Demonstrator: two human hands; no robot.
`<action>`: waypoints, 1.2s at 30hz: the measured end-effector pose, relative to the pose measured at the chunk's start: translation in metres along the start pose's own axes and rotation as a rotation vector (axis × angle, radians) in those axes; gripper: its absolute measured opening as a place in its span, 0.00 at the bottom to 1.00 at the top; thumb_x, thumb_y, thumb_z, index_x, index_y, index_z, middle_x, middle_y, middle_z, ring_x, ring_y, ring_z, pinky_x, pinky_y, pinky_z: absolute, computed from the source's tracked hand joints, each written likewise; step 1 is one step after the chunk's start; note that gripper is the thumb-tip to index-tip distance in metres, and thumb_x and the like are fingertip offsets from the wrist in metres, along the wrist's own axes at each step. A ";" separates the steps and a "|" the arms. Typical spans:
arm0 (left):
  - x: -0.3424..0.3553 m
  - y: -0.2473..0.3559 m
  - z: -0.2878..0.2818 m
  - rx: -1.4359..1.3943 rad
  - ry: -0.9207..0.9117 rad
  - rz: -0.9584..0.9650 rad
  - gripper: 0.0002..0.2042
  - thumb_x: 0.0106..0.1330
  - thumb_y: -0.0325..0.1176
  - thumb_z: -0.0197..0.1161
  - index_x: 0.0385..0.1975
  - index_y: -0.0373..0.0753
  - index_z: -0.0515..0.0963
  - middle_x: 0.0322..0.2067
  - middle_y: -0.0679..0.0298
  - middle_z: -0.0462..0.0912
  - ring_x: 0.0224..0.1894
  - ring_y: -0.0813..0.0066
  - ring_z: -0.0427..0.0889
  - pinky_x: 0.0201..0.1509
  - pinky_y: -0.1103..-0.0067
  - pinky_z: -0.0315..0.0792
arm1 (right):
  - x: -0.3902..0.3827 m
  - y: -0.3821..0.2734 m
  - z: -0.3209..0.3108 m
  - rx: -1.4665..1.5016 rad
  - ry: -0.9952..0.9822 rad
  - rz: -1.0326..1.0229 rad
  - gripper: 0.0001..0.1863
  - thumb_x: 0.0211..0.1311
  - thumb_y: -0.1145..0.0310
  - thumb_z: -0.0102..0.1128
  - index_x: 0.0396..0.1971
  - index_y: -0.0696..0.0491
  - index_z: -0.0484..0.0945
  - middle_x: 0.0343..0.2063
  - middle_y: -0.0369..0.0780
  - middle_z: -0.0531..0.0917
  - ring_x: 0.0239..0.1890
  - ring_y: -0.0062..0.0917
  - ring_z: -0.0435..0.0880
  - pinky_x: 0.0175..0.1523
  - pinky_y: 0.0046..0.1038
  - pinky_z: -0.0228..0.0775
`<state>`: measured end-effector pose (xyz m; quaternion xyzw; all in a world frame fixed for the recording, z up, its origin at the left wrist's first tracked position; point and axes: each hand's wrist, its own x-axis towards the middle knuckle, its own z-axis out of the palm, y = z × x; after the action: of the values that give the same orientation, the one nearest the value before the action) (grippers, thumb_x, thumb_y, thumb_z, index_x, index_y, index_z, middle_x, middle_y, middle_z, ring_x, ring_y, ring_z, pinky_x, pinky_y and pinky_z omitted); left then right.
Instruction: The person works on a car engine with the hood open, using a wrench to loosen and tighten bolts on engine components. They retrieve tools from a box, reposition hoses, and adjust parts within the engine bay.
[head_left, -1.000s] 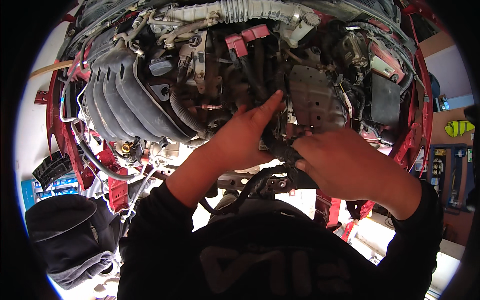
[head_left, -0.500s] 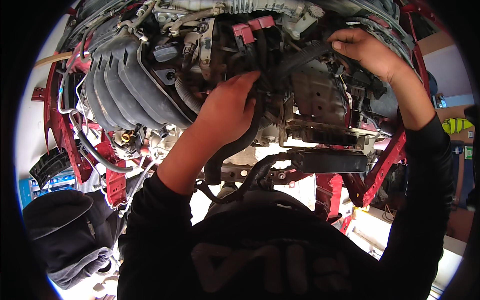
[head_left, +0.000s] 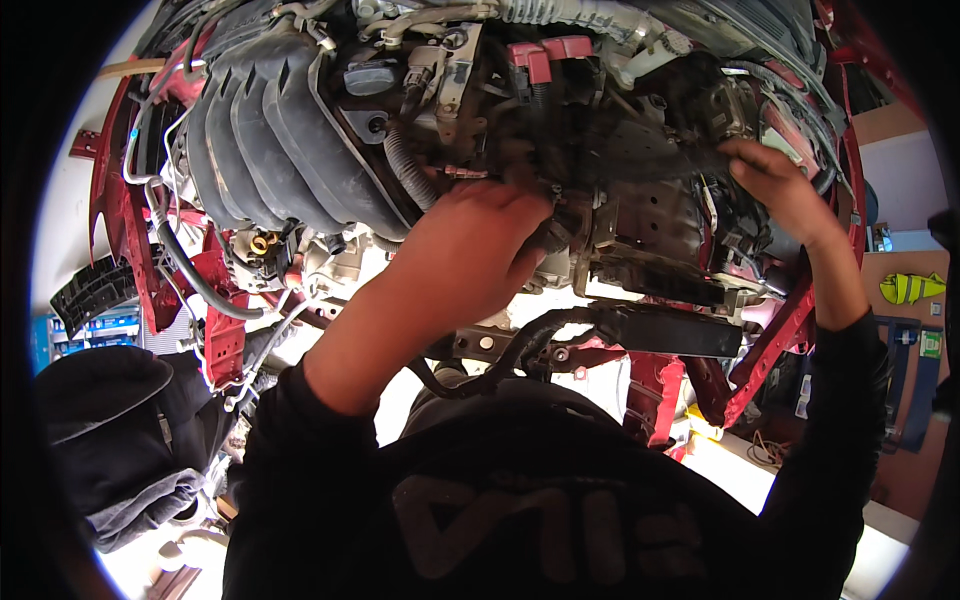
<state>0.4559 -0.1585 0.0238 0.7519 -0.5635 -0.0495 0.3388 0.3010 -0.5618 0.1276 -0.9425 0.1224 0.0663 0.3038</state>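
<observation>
My left hand (head_left: 478, 245) is over the middle of an engine bay, its fingers curled down among dark cables; what they close on is hidden. At the right, my right hand (head_left: 778, 190) pinches the end of a dark wiring harness (head_left: 650, 165), blurred by motion, which stretches across toward my left hand. Beneath the harness is a brown-grey metal bracket (head_left: 650, 220). A red terminal cover (head_left: 540, 58) sits just beyond my hands. To the left of my left hand are a grey corrugated conduit (head_left: 406, 170) and the ribbed black intake manifold (head_left: 285, 130).
A black rectangular box section (head_left: 670, 330) and a curved black hose (head_left: 510, 355) lie between me and the engine. Red body frame rails (head_left: 770, 345) border the bay. A black padded item (head_left: 110, 410) stands at lower left; a yellow vest (head_left: 912, 288) hangs at right.
My right hand has moved right and nearer to me, bringing the harness lower and flatter across the bay. My left hand has shifted slightly right and nearer. The view has also shifted a little.
</observation>
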 end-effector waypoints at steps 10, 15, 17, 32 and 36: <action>-0.094 0.015 -0.004 -0.177 0.052 -0.250 0.26 0.67 0.29 0.76 0.65 0.34 0.80 0.63 0.44 0.83 0.58 0.41 0.88 0.59 0.60 0.85 | -0.054 0.032 0.036 0.222 -0.088 0.092 0.21 0.77 0.64 0.70 0.61 0.58 0.82 0.41 0.30 0.82 0.43 0.15 0.74 0.48 0.23 0.67; -0.100 0.010 -0.017 -0.409 0.154 -0.156 0.21 0.65 0.30 0.78 0.58 0.35 0.83 0.52 0.47 0.87 0.47 0.48 0.89 0.51 0.63 0.85 | -0.064 0.012 0.049 0.339 -0.104 0.165 0.26 0.75 0.62 0.72 0.66 0.58 0.78 0.50 0.36 0.81 0.53 0.19 0.78 0.59 0.26 0.72; -0.112 0.006 -0.055 -0.738 0.131 -0.072 0.15 0.61 0.26 0.78 0.47 0.35 0.87 0.48 0.47 0.87 0.39 0.52 0.88 0.44 0.63 0.83 | -0.064 0.005 0.053 0.279 -0.074 0.167 0.27 0.74 0.64 0.72 0.68 0.57 0.76 0.55 0.37 0.80 0.57 0.22 0.79 0.63 0.28 0.72; -0.135 0.037 -0.126 -1.331 0.543 0.543 0.24 0.62 0.20 0.68 0.53 0.60 0.86 0.23 0.71 0.78 0.17 0.83 0.67 0.21 0.81 0.61 | -0.057 -0.020 0.060 0.071 0.044 0.110 0.28 0.68 0.75 0.66 0.69 0.56 0.76 0.60 0.37 0.79 0.59 0.21 0.80 0.59 0.26 0.75; -0.145 0.033 -0.123 -1.338 0.534 0.520 0.23 0.65 0.21 0.70 0.54 0.61 0.86 0.27 0.71 0.80 0.20 0.82 0.72 0.24 0.81 0.65 | -0.058 -0.025 0.062 0.078 0.061 0.139 0.29 0.67 0.77 0.66 0.69 0.56 0.76 0.61 0.37 0.79 0.61 0.24 0.80 0.63 0.31 0.74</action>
<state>0.4334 0.0208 0.0921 0.2161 -0.4711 -0.1153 0.8474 0.2490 -0.4944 0.1034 -0.9207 0.1993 0.0539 0.3311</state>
